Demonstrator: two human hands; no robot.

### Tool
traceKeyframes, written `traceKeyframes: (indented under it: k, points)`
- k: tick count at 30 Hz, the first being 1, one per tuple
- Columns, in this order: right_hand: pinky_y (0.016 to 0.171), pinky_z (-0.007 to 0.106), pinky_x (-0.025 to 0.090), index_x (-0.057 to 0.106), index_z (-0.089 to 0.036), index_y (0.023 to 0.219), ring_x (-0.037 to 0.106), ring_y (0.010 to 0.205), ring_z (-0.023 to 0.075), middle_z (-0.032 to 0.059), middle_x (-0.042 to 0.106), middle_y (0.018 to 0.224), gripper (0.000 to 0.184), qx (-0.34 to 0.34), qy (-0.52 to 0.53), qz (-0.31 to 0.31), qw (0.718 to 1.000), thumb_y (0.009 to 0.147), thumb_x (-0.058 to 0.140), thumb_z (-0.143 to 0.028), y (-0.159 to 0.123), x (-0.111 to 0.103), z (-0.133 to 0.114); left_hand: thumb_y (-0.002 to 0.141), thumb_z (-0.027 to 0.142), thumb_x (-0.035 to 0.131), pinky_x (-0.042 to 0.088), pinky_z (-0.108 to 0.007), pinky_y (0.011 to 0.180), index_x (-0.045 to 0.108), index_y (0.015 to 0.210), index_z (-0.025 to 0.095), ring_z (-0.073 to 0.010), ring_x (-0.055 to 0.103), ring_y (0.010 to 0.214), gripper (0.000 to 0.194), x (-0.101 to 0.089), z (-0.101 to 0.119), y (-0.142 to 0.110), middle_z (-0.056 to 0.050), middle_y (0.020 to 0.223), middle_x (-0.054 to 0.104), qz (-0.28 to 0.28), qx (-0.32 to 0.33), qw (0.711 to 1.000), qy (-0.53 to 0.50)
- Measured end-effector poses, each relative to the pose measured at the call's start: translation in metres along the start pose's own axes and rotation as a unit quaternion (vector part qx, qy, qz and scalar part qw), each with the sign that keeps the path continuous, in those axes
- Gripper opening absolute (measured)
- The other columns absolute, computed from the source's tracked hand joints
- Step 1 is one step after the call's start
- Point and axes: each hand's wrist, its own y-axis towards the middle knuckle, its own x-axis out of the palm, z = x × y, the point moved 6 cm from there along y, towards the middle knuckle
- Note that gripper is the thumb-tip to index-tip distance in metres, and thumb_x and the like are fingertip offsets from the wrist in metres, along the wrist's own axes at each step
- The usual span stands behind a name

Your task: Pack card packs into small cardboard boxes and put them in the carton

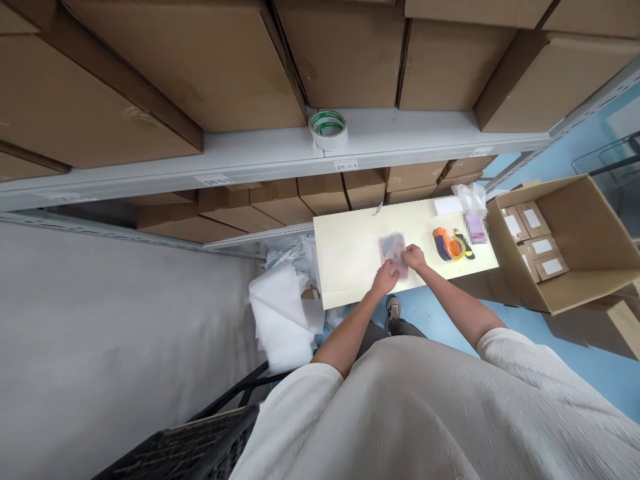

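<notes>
Over the pale yellow tabletop (pixel 345 260), a flat pinkish packet (pixel 393 247) that looks like clear plastic is between my two hands. My left hand (pixel 385 277) is closed on its near left edge, thumb and fingers pinched. At its right edge, the fingers of my right hand (pixel 413 257) pinch the same packet. What lies inside the packet is too small to make out. To the right of my right hand is an orange and dark blue tape dispenser (pixel 442 241), with a yellow ring-shaped part beside it.
A white box (pixel 449 205), clear plastic bags (pixel 471 197) and a blurred purple packet (pixel 476 228) lie at the table's far right. Beyond stands an open carton (pixel 590 233) holding small labelled boxes. A tape roll (pixel 329 131) sits on the carton-filled shelf; white sheets (pixel 280 313) hang left.
</notes>
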Motion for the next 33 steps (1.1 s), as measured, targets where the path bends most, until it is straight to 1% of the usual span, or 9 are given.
traceKeyframes:
  k: [3,7,10,14,17,21,25,28,33]
  points:
    - [0.072,0.029,0.05,0.058,-0.025,0.078,0.064,0.078,0.0196,0.0,0.069,0.079,0.008,-0.002,0.007,0.008,1.0,0.082,0.065,-0.025,-0.002,-0.011,0.0,0.099,0.04,0.07,0.057,-0.038,0.106,0.056,0.141,0.024,-0.0274,0.071,0.13,0.047,0.009,0.009,0.0,-0.012,0.146,0.072,-0.024,-0.023,0.998,-0.058]
    - [0.071,0.026,0.053,0.059,-0.024,0.084,0.068,0.078,0.0178,-0.0013,0.07,0.078,0.013,-0.015,0.062,-0.058,0.996,0.084,0.072,-0.03,-0.01,0.002,-0.013,0.094,0.056,0.079,0.059,-0.037,0.1,0.056,0.131,0.023,-0.0279,0.074,0.122,0.055,0.005,0.012,-0.006,-0.013,0.135,0.075,-0.03,-0.027,0.995,-0.086]
    - [0.069,0.025,0.056,0.059,-0.023,0.087,0.069,0.074,0.0168,0.0006,0.071,0.079,0.022,-0.021,0.133,-0.138,0.981,0.093,0.072,-0.04,-0.018,0.022,-0.03,0.096,0.051,0.077,0.06,-0.038,0.098,0.058,0.133,0.021,-0.0287,0.075,0.118,0.051,-0.006,0.007,-0.011,-0.012,0.129,0.077,-0.009,-0.031,0.995,-0.093]
    - [0.071,0.025,0.058,0.063,-0.022,0.088,0.071,0.078,0.0159,0.0045,0.075,0.089,0.027,-0.027,0.175,-0.189,0.966,0.103,0.061,-0.044,-0.026,0.04,-0.048,0.107,0.031,0.056,0.06,-0.041,0.101,0.061,0.14,0.022,-0.0296,0.074,0.122,0.035,-0.029,-0.014,-0.018,-0.01,0.129,0.079,0.075,-0.063,0.99,-0.101]
    - [0.075,0.025,0.058,0.067,-0.021,0.091,0.073,0.084,0.0163,0.0051,0.078,0.098,0.018,-0.027,0.161,-0.174,0.971,0.1,0.06,-0.036,-0.025,0.048,-0.047,0.108,0.027,0.049,0.059,-0.04,0.104,0.064,0.138,0.022,-0.0282,0.074,0.122,0.035,-0.043,-0.035,-0.018,-0.01,0.13,0.078,0.105,-0.09,0.986,-0.09]
    - [0.089,0.03,0.059,0.07,-0.021,0.096,0.074,0.099,0.02,0.0054,0.079,0.105,0.011,-0.012,0.074,-0.112,0.991,0.092,0.061,-0.027,-0.021,0.056,-0.029,0.104,0.026,0.05,0.055,-0.04,0.111,0.067,0.132,0.02,-0.0296,0.069,0.132,0.033,-0.061,-0.062,-0.01,-0.014,0.135,0.075,0.114,-0.132,0.984,-0.018]
    - [0.094,0.035,0.059,0.074,-0.021,0.113,0.074,0.111,0.025,0.0092,0.08,0.118,0.027,0.003,0.022,-0.097,0.995,0.089,0.064,-0.027,-0.021,0.07,-0.015,0.101,0.025,0.054,0.054,-0.041,0.111,0.066,0.135,0.018,-0.0321,0.069,0.134,0.037,-0.07,-0.083,-0.002,-0.018,0.139,0.073,0.093,-0.185,0.978,0.008]
    - [0.099,0.036,0.058,0.074,-0.019,0.123,0.074,0.117,0.026,0.012,0.079,0.126,0.036,0.008,0.005,-0.097,0.995,0.089,0.064,-0.027,-0.021,0.079,-0.014,0.101,0.026,0.059,0.054,-0.039,0.109,0.059,0.143,0.018,-0.0309,0.071,0.133,0.043,-0.071,-0.094,-0.001,-0.018,0.142,0.074,0.09,-0.203,0.975,-0.005]
    - [0.101,0.035,0.058,0.073,-0.019,0.129,0.075,0.118,0.0261,0.0119,0.079,0.128,0.041,0.014,-0.008,-0.096,0.995,0.091,0.064,-0.026,-0.02,0.085,-0.014,0.101,0.026,0.06,0.055,-0.043,0.111,0.047,0.156,0.021,-0.0312,0.069,0.136,0.057,-0.073,-0.104,-0.007,-0.016,0.148,0.07,0.108,-0.174,0.979,-0.021]
